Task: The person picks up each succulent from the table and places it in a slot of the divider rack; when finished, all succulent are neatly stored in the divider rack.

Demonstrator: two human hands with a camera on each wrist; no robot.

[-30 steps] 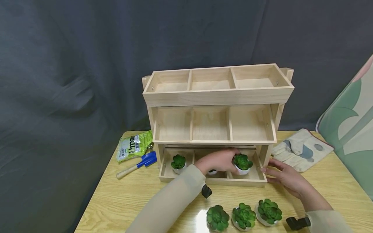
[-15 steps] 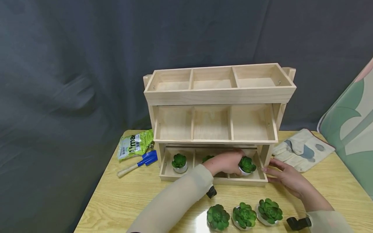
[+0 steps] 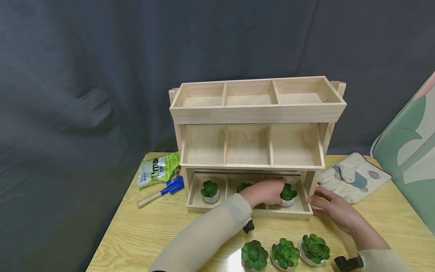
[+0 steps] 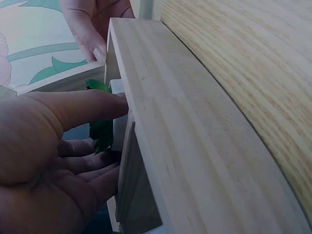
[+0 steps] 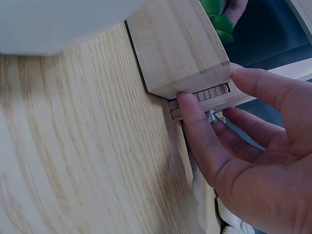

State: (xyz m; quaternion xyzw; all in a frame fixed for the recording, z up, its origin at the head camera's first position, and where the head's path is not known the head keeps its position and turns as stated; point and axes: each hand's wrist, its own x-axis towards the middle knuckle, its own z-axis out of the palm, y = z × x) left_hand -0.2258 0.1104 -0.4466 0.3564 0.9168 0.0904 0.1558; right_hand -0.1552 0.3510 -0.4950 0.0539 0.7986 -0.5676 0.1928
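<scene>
My left hand reaches into the right compartment of the bottom tray of a pale wooden three-tier shelf. It holds a small green succulent in a white pot; in the left wrist view thumb and fingers lie around the white pot. A second potted succulent stands in the left compartment, and a third succulent in the middle one is partly hidden by my hand. My right hand touches the tray's right end with extended fingers, the thumb at its front corner in the right wrist view.
Three larger potted succulents stand on the table in front of the shelf. Left of it lie a green and white bag and a blue trowel. Light gloves lie to its right. Upper compartments hold nothing visible.
My left hand has moved the potted succulent a little to the right within the compartment, and the middle succulent has come further into view. The right hand has stayed at the tray's end.
</scene>
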